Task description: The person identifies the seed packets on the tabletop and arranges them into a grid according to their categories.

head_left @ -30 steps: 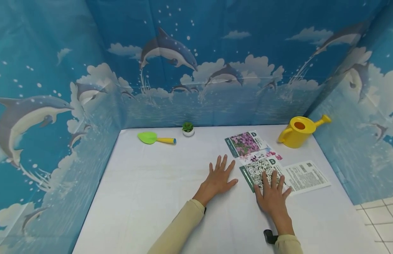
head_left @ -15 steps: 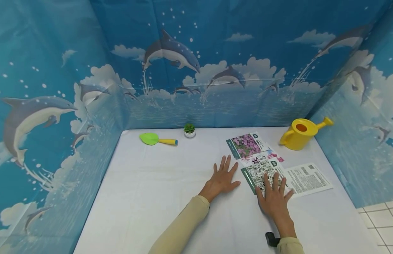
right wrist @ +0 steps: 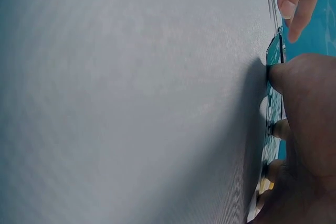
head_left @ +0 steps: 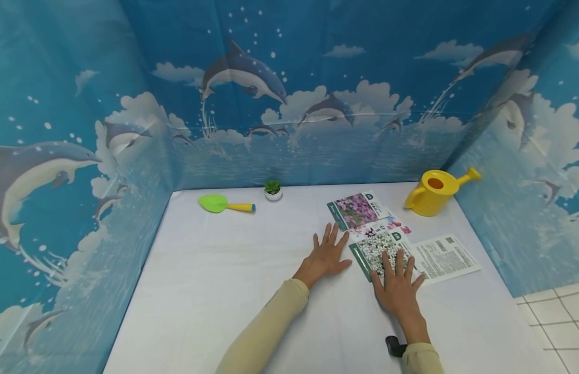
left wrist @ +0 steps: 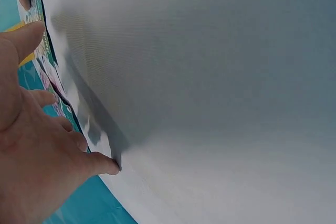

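Note:
In the head view, my right hand (head_left: 398,291) lies with spread fingers on the lower edge of a seed packet with white flowers (head_left: 373,252). My left hand (head_left: 324,258) is just left of that packet, fingers spread and straight, low over the white tabletop; it holds nothing. Above lies a packet with purple-pink flowers (head_left: 357,210). Between these two, a third packet with pink blossoms (head_left: 399,224) is partly covered. To the right, a packet (head_left: 448,257) shows its printed text side. The left wrist view shows the left hand (left wrist: 42,150) with fingers extended.
A yellow watering can (head_left: 431,195) stands at the back right corner. A small potted succulent (head_left: 272,190) and a green toy trowel (head_left: 226,204) with a yellow handle are along the back edge. Dolphin-printed curtains (head_left: 270,156) border the white table (head_left: 214,291).
My left hand has slid slightly right and forward, closer to the packets. The right hand stays on the white-flower packet. The head view has shifted a little.

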`<state>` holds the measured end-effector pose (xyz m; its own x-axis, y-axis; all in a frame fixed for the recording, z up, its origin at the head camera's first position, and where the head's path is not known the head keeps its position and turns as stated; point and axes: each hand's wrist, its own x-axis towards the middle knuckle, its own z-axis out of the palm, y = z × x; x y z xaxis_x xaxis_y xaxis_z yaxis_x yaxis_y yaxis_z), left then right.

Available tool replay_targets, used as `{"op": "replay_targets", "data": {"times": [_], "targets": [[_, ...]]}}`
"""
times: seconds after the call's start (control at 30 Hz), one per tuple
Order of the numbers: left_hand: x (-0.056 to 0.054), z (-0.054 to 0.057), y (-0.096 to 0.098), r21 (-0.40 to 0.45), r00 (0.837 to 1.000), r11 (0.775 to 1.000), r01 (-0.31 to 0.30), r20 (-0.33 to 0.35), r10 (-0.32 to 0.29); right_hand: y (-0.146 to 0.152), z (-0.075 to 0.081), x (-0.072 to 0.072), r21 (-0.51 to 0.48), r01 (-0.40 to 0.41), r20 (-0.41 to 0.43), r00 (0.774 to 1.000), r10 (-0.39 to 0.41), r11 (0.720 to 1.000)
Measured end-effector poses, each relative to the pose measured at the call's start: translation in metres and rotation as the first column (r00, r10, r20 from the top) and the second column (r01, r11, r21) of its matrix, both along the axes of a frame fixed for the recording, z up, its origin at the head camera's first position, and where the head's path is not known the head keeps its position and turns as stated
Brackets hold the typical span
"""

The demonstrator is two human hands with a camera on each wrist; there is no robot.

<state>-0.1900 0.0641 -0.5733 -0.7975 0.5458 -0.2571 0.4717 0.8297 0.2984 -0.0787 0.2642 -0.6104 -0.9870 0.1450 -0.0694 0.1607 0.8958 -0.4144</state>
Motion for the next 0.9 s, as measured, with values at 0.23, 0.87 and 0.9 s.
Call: {"op": "replay_targets", "data": {"times": [0.23, 0.87, 0.9], "targets": [[-0.004, 0.003, 0.004, 0.016, 1.000, 1.000, 0.007, 0.022, -0.007, 0.000, 0.002, -0.001, 0.009, -0.002, 0.020, 1.000, 0.002, 1.000], [-0.024, -0.026, 0.018, 0.021, 0.999, 1.000, 0.013, 0.037, -0.014, -0.001, 0.001, 0.002, 0.001, 0.005, -0.025, 1.000, -0.005, 1.000], [-0.026, -0.030, 0.019, 0.018, 0.999, 1.000, 0.018, 0.033, -0.019, -0.001, 0.001, 0.002, 0.004, 0.008, -0.027, 1.000, -0.007, 1.000]]}}
